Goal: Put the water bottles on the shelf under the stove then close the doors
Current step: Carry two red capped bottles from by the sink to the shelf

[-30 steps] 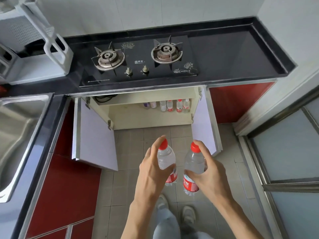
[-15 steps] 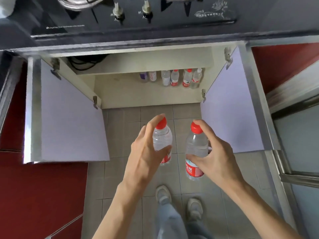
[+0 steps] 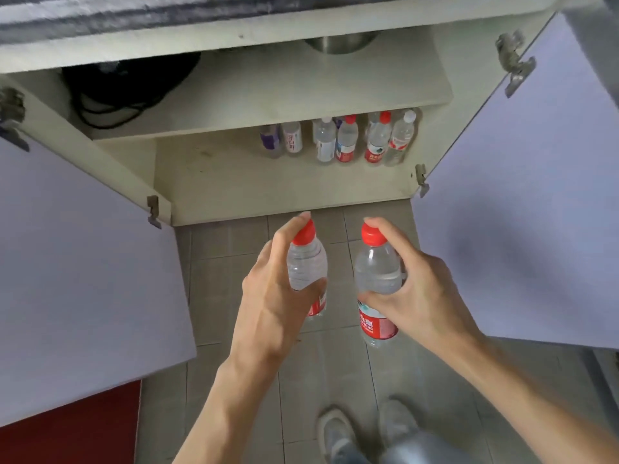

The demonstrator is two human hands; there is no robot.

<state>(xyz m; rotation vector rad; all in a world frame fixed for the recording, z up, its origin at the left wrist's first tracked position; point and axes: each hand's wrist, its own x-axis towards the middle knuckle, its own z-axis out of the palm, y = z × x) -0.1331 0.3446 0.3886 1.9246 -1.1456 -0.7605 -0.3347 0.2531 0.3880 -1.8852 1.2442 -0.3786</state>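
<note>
My left hand [image 3: 268, 296] grips a clear water bottle [image 3: 306, 266] with a red cap, held upright over the tiled floor. My right hand [image 3: 422, 293] grips a second red-capped water bottle [image 3: 376, 272] with a red label, forefinger on its cap. Both are just in front of the open cabinet under the stove. The left door [image 3: 77, 276] and the right door [image 3: 522, 229] stand wide open. On the cabinet's bottom shelf [image 3: 234, 185], several bottles [image 3: 345, 139] stand in a row at the back right.
An upper shelf board [image 3: 268, 102] inside the cabinet carries a black coiled cable [image 3: 110, 95] at the left. A metal bowl shape [image 3: 338, 45] hangs under the counter. A red cabinet front [image 3: 67, 430] shows at lower left. My shoes [image 3: 361, 430] stand on the floor tiles.
The view has come down and closer to the cabinet; the stove top has left the frame. Both hands still hold their bottles, now nearer the cabinet opening.
</note>
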